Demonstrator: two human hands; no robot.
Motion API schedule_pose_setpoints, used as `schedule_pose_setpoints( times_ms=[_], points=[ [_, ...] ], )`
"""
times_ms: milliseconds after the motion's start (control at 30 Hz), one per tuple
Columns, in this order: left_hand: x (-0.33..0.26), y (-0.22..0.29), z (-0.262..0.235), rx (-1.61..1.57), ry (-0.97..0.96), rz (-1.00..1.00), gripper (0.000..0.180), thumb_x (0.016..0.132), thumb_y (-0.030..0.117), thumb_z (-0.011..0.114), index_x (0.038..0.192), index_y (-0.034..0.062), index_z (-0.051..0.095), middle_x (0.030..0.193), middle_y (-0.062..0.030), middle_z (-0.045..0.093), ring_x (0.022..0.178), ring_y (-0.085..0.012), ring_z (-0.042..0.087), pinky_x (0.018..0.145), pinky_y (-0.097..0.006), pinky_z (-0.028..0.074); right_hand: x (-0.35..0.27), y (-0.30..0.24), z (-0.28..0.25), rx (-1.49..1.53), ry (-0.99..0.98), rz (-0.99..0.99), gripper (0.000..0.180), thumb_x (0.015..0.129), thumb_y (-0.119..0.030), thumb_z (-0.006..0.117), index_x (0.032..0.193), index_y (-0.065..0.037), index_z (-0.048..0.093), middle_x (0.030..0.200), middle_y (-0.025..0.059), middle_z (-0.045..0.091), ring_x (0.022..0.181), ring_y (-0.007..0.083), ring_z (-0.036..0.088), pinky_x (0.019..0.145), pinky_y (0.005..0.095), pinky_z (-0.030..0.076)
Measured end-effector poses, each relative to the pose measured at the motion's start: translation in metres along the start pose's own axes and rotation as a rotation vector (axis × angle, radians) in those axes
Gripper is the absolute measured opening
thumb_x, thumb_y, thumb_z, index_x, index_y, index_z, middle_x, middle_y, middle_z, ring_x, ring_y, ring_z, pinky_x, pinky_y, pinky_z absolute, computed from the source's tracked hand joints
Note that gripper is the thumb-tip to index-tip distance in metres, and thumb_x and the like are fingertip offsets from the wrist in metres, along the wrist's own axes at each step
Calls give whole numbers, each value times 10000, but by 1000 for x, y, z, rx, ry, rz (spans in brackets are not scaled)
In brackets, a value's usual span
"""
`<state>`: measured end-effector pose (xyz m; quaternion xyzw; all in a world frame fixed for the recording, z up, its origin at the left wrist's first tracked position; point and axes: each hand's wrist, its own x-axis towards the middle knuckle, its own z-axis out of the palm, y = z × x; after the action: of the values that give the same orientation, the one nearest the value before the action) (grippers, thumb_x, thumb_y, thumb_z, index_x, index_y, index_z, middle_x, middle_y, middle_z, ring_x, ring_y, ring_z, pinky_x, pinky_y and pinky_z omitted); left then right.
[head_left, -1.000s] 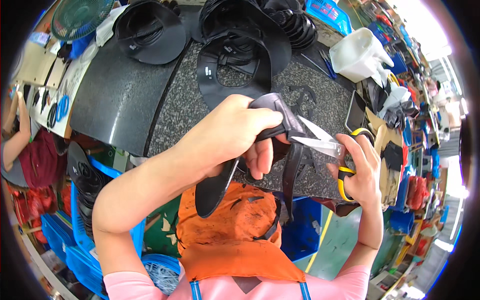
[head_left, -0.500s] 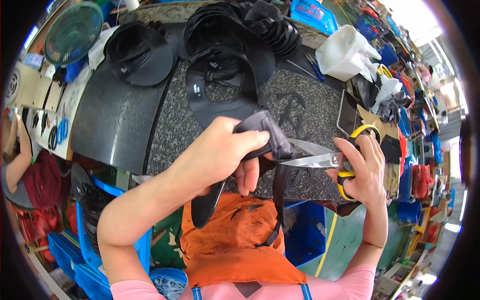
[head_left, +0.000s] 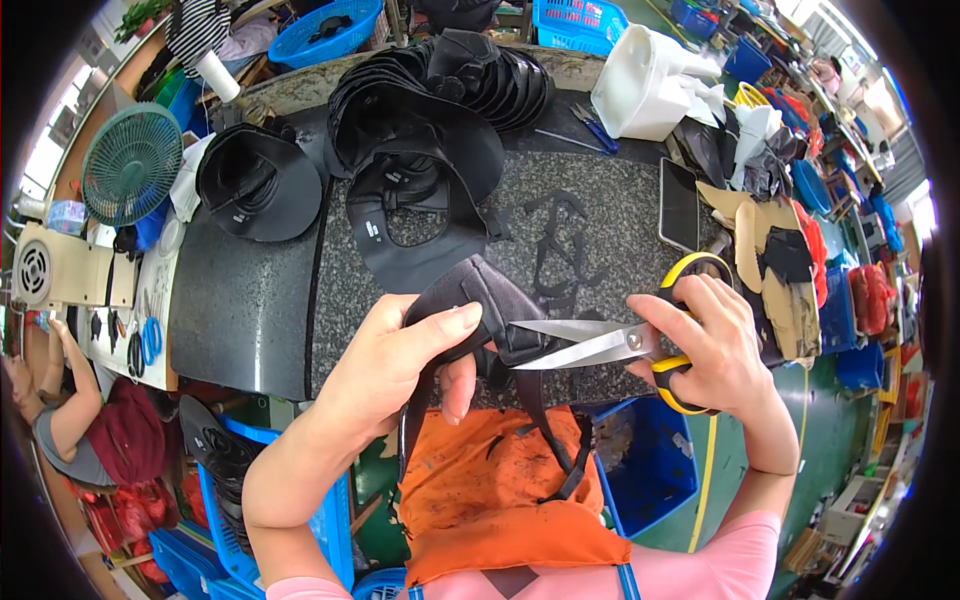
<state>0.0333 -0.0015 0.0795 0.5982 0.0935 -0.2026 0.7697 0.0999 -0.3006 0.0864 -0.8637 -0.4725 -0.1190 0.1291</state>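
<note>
In my left hand (head_left: 415, 345) is a folded black leather-like piece (head_left: 462, 295), pinched under my thumb. A narrow black strip (head_left: 541, 412) hangs from it toward the orange apron (head_left: 490, 490). My right hand (head_left: 715, 340) is closed round the yellow-and-black handles of a pair of scissors (head_left: 590, 343). The blades are parted and lie against the right edge of the black piece. Thin black offcuts (head_left: 565, 245) lie on the speckled stone tabletop (head_left: 625, 215) beyond. Just past my left hand, ring-shaped black pieces (head_left: 385, 235) rest on the stone.
Stacked black pieces (head_left: 480, 85) stand at the back, with another round stack (head_left: 255, 185) at left. To the right are a phone (head_left: 679, 205), a white plastic container (head_left: 640, 85) and tan scraps (head_left: 775, 220). A blue bin (head_left: 645, 460) sits below the table edge. A co-worker's arm (head_left: 75, 385) shows far left.
The view has shifted, showing more of the table's back. The black piece has turned and its broad face shows now. The scissor blades have moved onto its right edge.
</note>
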Motion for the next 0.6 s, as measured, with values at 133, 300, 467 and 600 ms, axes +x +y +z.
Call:
schedule_pose_setpoints(
  times_ms=[133, 300, 467, 600],
  points=[
    [-2, 2, 3, 7, -5, -5, 333, 971, 302, 567, 848, -3, 625, 576, -81, 609, 454, -146, 566, 450, -270, 434, -2, -1, -2, -51, 0, -8, 604, 620, -292, 821, 1174, -143, 633, 796, 37, 456, 694, 219, 505, 600, 356, 422],
    [-6, 6, 3, 58, -21, -3, 358, 968, 307, 567, 798, -6, 604, 578, -108, 616, 466, -168, 582, 464, -286, 461, 0, -3, -7, -246, 83, -151, 538, 608, -189, 744, 1139, -131, 687, 709, 11, 399, 589, 180, 462, 508, 323, 391],
    [-10, 6, -1, -149, -120, -24, 372, 974, 279, 495, 869, -62, 600, 721, -198, 667, 575, -247, 649, 555, -318, 523, -8, 0, -6, -322, 149, -165, 464, 678, -170, 760, 1127, -86, 681, 660, 4, 402, 525, 138, 480, 451, 297, 383],
    [-9, -16, 13, -184, 12, 134, 340, 1003, 248, 454, 1089, -67, 546, 935, -185, 665, 831, -256, 678, 781, -358, 560, -10, -15, 7, 269, 126, 166, 546, 677, -148, 832, 1155, -17, 603, 703, 34, 518, 568, 208, 562, 485, 330, 437]
  ],
)
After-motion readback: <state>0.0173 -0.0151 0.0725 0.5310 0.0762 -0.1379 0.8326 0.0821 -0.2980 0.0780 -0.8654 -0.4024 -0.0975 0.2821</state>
